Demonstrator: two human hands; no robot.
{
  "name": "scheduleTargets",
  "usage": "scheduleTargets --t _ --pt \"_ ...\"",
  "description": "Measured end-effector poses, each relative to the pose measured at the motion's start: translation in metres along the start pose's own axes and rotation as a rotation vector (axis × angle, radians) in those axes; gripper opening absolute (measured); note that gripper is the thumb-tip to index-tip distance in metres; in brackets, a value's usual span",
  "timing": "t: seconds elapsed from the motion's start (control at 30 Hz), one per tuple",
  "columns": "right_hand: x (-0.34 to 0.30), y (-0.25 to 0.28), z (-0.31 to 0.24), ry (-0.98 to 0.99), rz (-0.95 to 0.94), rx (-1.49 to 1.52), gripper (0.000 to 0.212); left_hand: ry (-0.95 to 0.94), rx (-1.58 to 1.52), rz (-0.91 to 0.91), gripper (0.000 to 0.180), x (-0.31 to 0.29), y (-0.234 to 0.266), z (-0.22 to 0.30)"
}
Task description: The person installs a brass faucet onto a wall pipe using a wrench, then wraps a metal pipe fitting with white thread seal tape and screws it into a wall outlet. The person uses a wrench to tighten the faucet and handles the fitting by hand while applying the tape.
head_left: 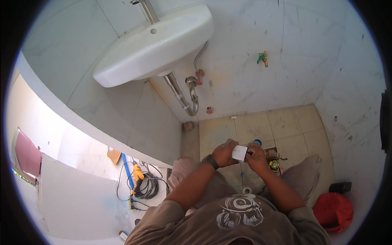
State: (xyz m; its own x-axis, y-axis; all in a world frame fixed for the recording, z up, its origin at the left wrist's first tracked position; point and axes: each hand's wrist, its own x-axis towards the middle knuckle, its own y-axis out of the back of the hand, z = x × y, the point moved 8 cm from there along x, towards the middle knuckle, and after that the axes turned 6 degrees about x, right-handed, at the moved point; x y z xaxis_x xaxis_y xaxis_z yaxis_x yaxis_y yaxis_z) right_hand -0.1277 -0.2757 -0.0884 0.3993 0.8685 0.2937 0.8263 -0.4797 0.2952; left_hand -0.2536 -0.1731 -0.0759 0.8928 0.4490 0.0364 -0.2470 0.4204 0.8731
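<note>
Box [239, 154] sits between fingers of left hand [224, 154] and right hand [257, 158].

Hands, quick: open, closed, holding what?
Left hand: closed, holding a white box.
Right hand: at the box's right end; open or closed, can't tell.

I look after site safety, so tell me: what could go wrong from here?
The small white box, held in the left hand with the right hand at its right end, could slip onto the tiled floor. The round yellow-and-black item, to the right of that hand, might get knocked. Farther left, loose loops of dark cable could trip someone.
</note>
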Motion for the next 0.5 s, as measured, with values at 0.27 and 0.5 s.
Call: scheduleTargets --t 0.27,0.5 --pt "-0.002 0.023 -0.061 0.218 0.081 -0.325 0.01 0.053 -0.119 0.053 0.077 -0.001 0.013 0.003" --pt "-0.001 0.039 -0.082 0.304 0.181 -0.32 0.013 0.005 -0.157 0.085 0.078 0.005 0.015 -0.005"
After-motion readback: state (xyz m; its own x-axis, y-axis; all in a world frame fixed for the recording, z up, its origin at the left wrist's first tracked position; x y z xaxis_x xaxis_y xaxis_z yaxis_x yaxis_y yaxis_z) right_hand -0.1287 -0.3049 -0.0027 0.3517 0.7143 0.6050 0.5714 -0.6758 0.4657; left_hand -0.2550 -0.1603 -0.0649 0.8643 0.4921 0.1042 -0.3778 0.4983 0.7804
